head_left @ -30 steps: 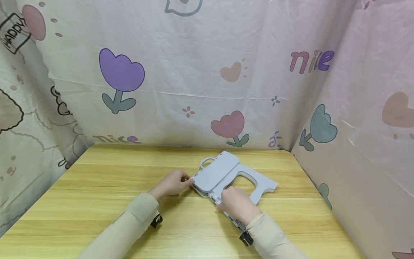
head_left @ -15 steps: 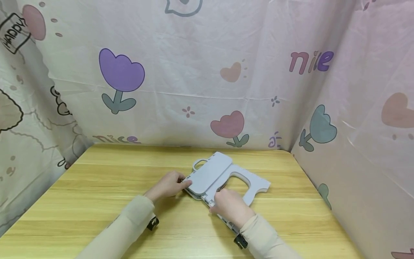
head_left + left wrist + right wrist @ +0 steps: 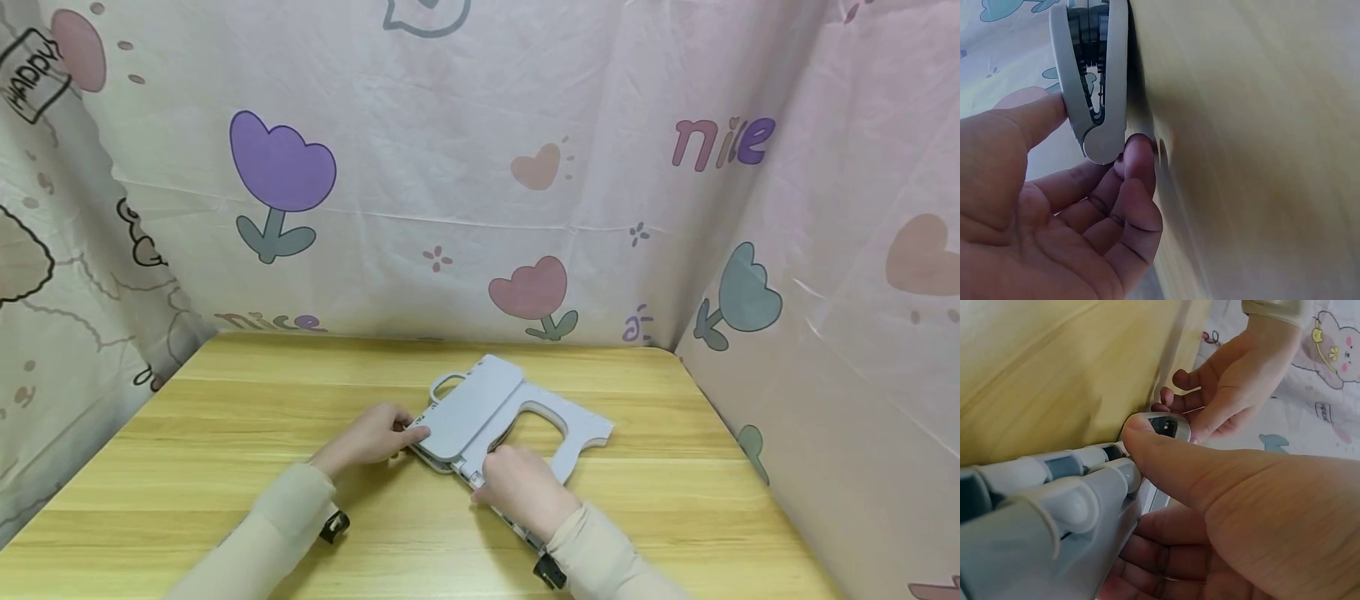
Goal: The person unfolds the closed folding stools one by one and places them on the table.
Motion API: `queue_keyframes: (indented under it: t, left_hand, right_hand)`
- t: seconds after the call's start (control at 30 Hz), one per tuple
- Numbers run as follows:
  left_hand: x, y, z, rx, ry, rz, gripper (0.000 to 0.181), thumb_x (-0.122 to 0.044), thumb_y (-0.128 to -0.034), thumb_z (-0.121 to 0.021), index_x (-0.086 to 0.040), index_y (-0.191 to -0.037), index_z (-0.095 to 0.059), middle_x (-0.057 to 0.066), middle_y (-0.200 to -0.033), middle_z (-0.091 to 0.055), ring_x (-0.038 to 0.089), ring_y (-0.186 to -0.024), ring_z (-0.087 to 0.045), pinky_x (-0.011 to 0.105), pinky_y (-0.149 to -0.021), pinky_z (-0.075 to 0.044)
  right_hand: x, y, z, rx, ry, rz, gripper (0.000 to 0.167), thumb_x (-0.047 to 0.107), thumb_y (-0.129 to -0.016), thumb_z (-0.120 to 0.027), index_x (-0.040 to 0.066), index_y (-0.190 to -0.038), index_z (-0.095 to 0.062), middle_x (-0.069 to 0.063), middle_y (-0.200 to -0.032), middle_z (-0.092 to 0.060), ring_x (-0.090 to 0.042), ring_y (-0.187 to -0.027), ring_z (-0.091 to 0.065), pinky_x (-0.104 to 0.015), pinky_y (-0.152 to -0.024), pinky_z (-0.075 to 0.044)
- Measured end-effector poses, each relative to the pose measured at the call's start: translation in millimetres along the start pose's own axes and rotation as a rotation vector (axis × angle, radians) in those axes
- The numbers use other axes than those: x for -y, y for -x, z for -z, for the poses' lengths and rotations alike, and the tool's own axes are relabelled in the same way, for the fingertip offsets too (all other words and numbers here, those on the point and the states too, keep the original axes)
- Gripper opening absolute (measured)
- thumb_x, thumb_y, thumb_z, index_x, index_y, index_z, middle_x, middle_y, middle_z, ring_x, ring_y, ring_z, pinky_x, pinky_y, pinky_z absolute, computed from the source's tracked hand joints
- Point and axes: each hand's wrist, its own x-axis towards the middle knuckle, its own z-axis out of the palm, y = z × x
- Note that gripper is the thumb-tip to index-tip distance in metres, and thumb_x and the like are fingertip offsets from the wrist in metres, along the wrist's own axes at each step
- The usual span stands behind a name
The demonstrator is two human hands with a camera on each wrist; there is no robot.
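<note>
A pale grey plastic folding stool (image 3: 468, 412), folded flat, lies at an angle on the table in the head view. It has a looped carry handle (image 3: 444, 383) on its far left edge and an arched cutout in its leg panel. My left hand (image 3: 375, 433) pinches the stool's near left corner, thumb on top and fingers at the rounded end, as the left wrist view shows. With my right hand (image 3: 521, 487) I grip the leg panel by its hinged edge; the right wrist view shows the thumb beside the round hinge knuckles (image 3: 1075, 503). The stool's underside is hidden.
The wooden table (image 3: 225, 433) reaches back to a hanging cloth (image 3: 420, 167) printed with flowers and hearts. Cloth also hangs along the left and right sides. A small black device (image 3: 335, 527) sits at the left wrist, another black device (image 3: 550, 572) at the right.
Both hands and the folded stool have slid left and slightly nearer to me across the table. The hold of each hand looks the same, and the stool stays folded.
</note>
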Motion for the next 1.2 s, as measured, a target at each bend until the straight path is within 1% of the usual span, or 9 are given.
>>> queue_keyframes:
  t: [0.1,0.23,0.3,0.47,0.57,0.77,0.97,1.1,1.2]
  left_hand:
    - [3.2,4.2,2.1,0.004,0.012,0.004,0.028,-0.033,-0.1034,-0.072,-0.009,-0.091,-0.075,0.006,-0.074,-0.069,0.013,-0.064,-0.057,0.03,-0.059,-0.049]
    - [7.5,10.0,4.2,0.001,0.019,0.004,0.028,-0.033,-0.1036,-0.072,-0.009,-0.089,-0.074,0.006,-0.073,-0.068,0.013,-0.063,-0.057,0.028,-0.057,-0.048]
    - [10.1,13.1,4.7,-0.001,0.036,0.025,0.027,-0.033,-0.1032,-0.073,-0.009,-0.09,-0.074,0.006,-0.074,-0.068,0.014,-0.063,-0.058,0.028,-0.056,-0.049]
    - [16.6,21.0,7.1,-0.019,0.062,0.069,0.028,-0.035,-0.1026,-0.074,-0.007,-0.099,-0.076,0.005,-0.079,-0.069,0.018,-0.067,-0.061,0.03,-0.057,-0.05]
    - [20.8,24.5,9.9,-0.036,0.042,0.064,0.031,-0.037,-0.1029,-0.073,-0.006,-0.104,-0.076,0.004,-0.082,-0.07,0.018,-0.069,-0.062,0.031,-0.06,-0.051]
    - [27.6,30.7,14.4,-0.047,0.049,0.087,0.032,-0.038,-0.1024,-0.073,-0.006,-0.107,-0.077,0.004,-0.082,-0.07,0.018,-0.069,-0.062,0.03,-0.059,-0.052]
    - [32.4,38.1,18.5,-0.056,0.068,0.102,0.034,-0.037,-0.1022,-0.074,-0.003,-0.109,-0.076,0.005,-0.082,-0.069,0.018,-0.068,-0.062,0.03,-0.055,-0.052]
    - [34.5,43.9,21.6,-0.062,0.079,0.116,0.034,-0.037,-0.1022,-0.074,-0.003,-0.109,-0.076,0.005,-0.082,-0.069,0.019,-0.068,-0.062,0.03,-0.056,-0.053]
    - [36.3,47.8,24.3,-0.068,0.071,0.111,0.035,-0.037,-0.1024,-0.073,-0.003,-0.108,-0.075,0.005,-0.082,-0.069,0.019,-0.067,-0.063,0.031,-0.055,-0.053]
  right_hand:
    - [2.5,-0.9,0.3,0.013,-0.005,0.009,0.043,0.038,-0.083,-0.092,0.016,-0.061,-0.063,0.008,-0.057,-0.053,-0.003,-0.051,-0.039,-0.019,-0.048,-0.041]
    - [3.9,-3.0,1.5,0.058,-0.035,0.008,0.047,0.04,-0.086,-0.09,0.018,-0.059,-0.058,0.01,-0.056,-0.049,-0.003,-0.051,-0.038,-0.019,-0.047,-0.039]
    - [3.9,-3.6,1.9,0.085,-0.056,0.009,0.046,0.041,-0.087,-0.089,0.019,-0.059,-0.058,0.011,-0.057,-0.049,-0.002,-0.05,-0.038,-0.019,-0.046,-0.039]
    - [3.1,-0.7,4.1,0.118,-0.064,0.024,0.035,0.047,-0.083,-0.09,0.019,-0.074,-0.07,0.012,-0.064,-0.06,0.0,-0.054,-0.046,-0.018,-0.049,-0.041]
    - [3.4,3.6,7.6,0.121,-0.049,0.025,0.037,0.05,-0.08,-0.092,0.019,-0.082,-0.072,0.012,-0.069,-0.062,-0.001,-0.057,-0.048,-0.018,-0.051,-0.042]
    - [5.8,11.1,12.9,0.105,-0.041,0.024,0.037,0.049,-0.078,-0.093,0.017,-0.088,-0.077,0.01,-0.073,-0.064,-0.002,-0.06,-0.049,-0.018,-0.051,-0.043]
    - [12.1,10.7,10.3,0.074,-0.002,0.06,0.036,0.049,-0.081,-0.091,0.018,-0.093,-0.08,0.01,-0.075,-0.062,-0.002,-0.062,-0.046,-0.02,-0.052,-0.041]
    - [16.7,9.4,8.1,0.046,0.03,0.081,0.035,0.049,-0.081,-0.09,0.018,-0.094,-0.081,0.009,-0.076,-0.064,-0.003,-0.063,-0.049,-0.022,-0.054,-0.043]
    - [19.9,8.8,7.3,0.027,0.045,0.099,0.033,0.048,-0.082,-0.09,0.018,-0.091,-0.08,0.008,-0.077,-0.066,-0.004,-0.064,-0.052,-0.022,-0.056,-0.046]
